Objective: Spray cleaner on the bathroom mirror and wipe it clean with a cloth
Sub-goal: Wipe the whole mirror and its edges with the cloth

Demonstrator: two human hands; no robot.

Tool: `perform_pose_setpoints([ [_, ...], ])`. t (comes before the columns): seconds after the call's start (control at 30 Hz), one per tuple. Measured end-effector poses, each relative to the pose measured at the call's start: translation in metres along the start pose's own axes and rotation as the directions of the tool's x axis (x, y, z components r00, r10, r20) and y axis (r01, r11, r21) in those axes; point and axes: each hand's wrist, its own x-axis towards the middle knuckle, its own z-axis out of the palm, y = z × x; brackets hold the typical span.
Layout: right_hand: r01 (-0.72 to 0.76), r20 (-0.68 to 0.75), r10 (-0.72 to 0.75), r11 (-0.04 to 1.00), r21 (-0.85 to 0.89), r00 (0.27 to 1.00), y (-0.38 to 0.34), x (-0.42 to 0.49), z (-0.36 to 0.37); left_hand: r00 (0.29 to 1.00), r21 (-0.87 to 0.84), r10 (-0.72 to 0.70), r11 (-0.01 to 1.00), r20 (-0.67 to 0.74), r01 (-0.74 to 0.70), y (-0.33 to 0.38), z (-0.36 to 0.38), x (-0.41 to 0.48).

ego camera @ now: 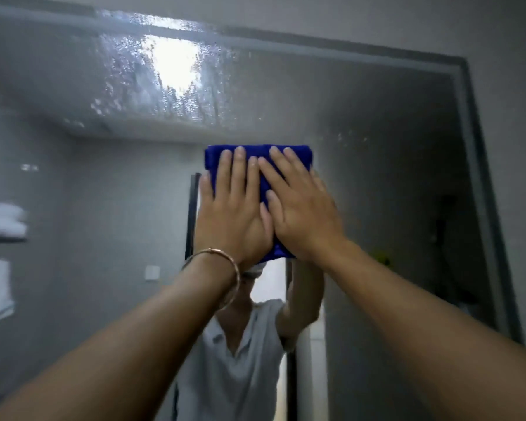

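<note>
Left hand and right hand flatten a plush blue cloth — mirror droplet-beaded.

Deep blue cloth, grey-framed mirror speckled with white droplets, rose-gold bangle

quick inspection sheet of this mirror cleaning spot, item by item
surface: large wall mirror; wet spray droplets cover its upper part, above the cloth.
job's things: folded blue microfibre cloth lies flat against the glass; no spray bottle in view.
clutter: nothing seen.
grippers: left hand and right hand press the cloth side by side, fingers straight; thin gold-coloured bangle on the left wrist.
cables: nothing seen.
surroundings: dark grey mirror frame at the right; reflected in the glass, stacked white towels at the left and a white wall switch.
</note>
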Motion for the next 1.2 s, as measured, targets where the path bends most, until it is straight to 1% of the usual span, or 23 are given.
perform_pose_setpoints([
  [0.13, -0.079, 0.035, 0.081, 0.995, -0.06, 0.996, 0.076, -0.036, -0.024, 0.998, -0.028, 0.058, 0.998, 0.019, -0.058, 0.087, 0.014, 0.009],
  [0.23, -0.143, 0.041, 0.146, 0.988, -0.06, 0.988, 0.099, -0.054, -0.031, 0.995, -0.016, 0.094, 0.996, 0.041, -0.093, 0.114, 0.02, 0.01],
  [0.33, -0.176, 0.006, 0.176, 0.983, -0.051, 0.984, 0.092, -0.054, -0.029, 0.989, -0.002, 0.126, 0.992, 0.072, -0.126, 0.109, 0.016, 0.01],
  [0.43, -0.231, -0.022, 0.231, 0.971, -0.061, 0.973, 0.077, -0.051, -0.028, 0.973, 0.038, 0.203, 0.977, 0.107, -0.208, 0.092, 0.009, 0.015],
  [0.53, -0.253, 0.016, 0.254, 0.965, -0.067, 0.967, 0.052, -0.04, -0.024, 0.966, 0.077, 0.231, 0.968, 0.114, -0.24, 0.063, 0.002, 0.017],
  [0.67, -0.17, 0.033, 0.171, 0.985, -0.03, 0.985, 0.0, -0.005, -0.012, 0.987, 0.111, 0.144, 0.982, 0.076, -0.152, 0.002, -0.007, 0.015],
  [0.77, -0.096, 0.098, 0.097, 0.995, -0.01, 0.991, -0.043, 0.025, 0.003, 0.995, 0.152, 0.084, 0.984, 0.053, -0.091, -0.053, -0.014, 0.011],
  [0.87, 0.001, 0.11, -0.001, 1.0, -0.003, 0.994, -0.076, 0.043, 0.015, 0.999, 0.145, -0.005, 0.989, 0.051, -0.002, -0.093, -0.018, 0.001],
  [0.93, 0.037, 0.104, -0.036, 0.999, 0.001, 0.994, -0.083, 0.048, 0.018, 0.999, 0.142, -0.027, 0.99, 0.043, 0.02, -0.102, -0.019, -0.002],
  [1.07, 0.093, 0.123, -0.092, 0.996, -0.001, 0.988, -0.074, 0.046, 0.019, 1.0, 0.134, -0.005, 0.991, 0.027, 0.002, -0.096, -0.016, 0.001],
  [1.2, 0.113, 0.098, -0.112, 0.994, -0.004, 0.989, -0.041, 0.041, 0.009, 1.0, 0.075, -0.009, 0.997, 0.023, 0.007, -0.062, -0.012, 0.012],
])
